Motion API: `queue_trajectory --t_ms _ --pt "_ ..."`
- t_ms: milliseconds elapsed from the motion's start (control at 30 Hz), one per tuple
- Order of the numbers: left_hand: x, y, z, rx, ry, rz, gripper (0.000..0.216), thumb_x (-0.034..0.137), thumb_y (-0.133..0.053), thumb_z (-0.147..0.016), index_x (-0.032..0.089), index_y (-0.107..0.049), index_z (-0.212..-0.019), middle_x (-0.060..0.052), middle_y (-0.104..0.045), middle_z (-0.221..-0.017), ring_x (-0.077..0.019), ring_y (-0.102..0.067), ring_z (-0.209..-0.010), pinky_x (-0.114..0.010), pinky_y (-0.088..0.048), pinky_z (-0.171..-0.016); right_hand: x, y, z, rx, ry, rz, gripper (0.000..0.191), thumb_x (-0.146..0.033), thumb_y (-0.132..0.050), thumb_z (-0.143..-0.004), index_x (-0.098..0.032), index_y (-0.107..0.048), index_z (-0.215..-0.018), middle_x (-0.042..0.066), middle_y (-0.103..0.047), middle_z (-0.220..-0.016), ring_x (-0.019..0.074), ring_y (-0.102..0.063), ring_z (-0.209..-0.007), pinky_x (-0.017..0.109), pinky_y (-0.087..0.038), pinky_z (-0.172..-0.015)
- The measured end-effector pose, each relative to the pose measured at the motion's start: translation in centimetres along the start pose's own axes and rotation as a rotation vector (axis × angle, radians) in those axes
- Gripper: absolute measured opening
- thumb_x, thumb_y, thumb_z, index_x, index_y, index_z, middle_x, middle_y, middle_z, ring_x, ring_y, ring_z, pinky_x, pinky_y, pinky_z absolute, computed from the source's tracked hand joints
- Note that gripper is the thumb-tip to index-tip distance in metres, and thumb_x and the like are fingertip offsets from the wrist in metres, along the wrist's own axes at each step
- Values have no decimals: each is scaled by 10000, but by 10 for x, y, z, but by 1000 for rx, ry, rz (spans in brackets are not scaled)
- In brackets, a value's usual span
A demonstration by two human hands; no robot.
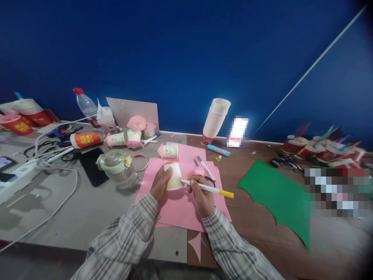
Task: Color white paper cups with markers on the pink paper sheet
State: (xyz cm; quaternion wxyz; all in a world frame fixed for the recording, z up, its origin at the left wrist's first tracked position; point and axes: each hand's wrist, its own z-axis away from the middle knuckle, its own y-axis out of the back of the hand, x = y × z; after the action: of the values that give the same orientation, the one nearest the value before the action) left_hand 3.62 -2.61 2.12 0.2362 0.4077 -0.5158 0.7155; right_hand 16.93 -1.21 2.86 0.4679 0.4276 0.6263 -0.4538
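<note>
My left hand (pixel 161 182) grips a white paper cup (pixel 174 175) with faint yellow marks on its side, tilted above pink paper sheets (pixel 169 212). Between the fingers of my right hand (pixel 202 198) is a white marker (pixel 208 188) with a yellow end, its tip touching or very close to the cup's side. Just behind the cup, a leaf-printed paper cup (pixel 169 151) with pink paper attached lies on its side. Grey-and-white pens (pixel 206 168) rest on the pink paper by my right hand. A dark scissors handle (pixel 210 181) shows partly behind that hand.
A lidded glass jar (pixel 118 171) and a black phone (pixel 93 167) stand and lie to the left, near cables and a power strip (pixel 19 177). Behind are a leaning cup stack (pixel 216 118) and a blue glue stick (pixel 218 150). Green paper (pixel 276 198) lies right, near decorated cups (pixel 313 149).
</note>
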Motion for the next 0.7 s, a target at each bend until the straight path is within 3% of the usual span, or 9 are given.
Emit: queue_trajectory --t_ms 233,533,700 --pt "-4 4 -3 18 -21 -18 370 370 -602 -679 164 -570 -984 -16 -552 -599 -184 -530 -489 -316 -455 -459 0 -1 3 -78 36 -11 139 -293 -560 -708 -180 -636 -685 -41 -546 -449 111 -469 -400 195 -385 -385" --pt "0 0 0 11 7 -24 392 377 -593 -686 151 -554 -1004 -82 -614 -731 -226 -582 -569 -333 -467 -461 14 7 -1 1 42 -62 135 -287 -556 -734 -184 -636 -699 -43 -549 -476 119 -494 -456 210 -390 -448" --pt "-1 2 -1 16 -15 -38 385 369 -596 -685 153 -565 -1002 -63 -602 -688 -211 -568 -553 -313 -449 -463 10 4 3 -56 38 -30 130 -286 -555 -725 -186 -636 -707 -38 -558 -481 119 -487 -436 209 -386 -421"
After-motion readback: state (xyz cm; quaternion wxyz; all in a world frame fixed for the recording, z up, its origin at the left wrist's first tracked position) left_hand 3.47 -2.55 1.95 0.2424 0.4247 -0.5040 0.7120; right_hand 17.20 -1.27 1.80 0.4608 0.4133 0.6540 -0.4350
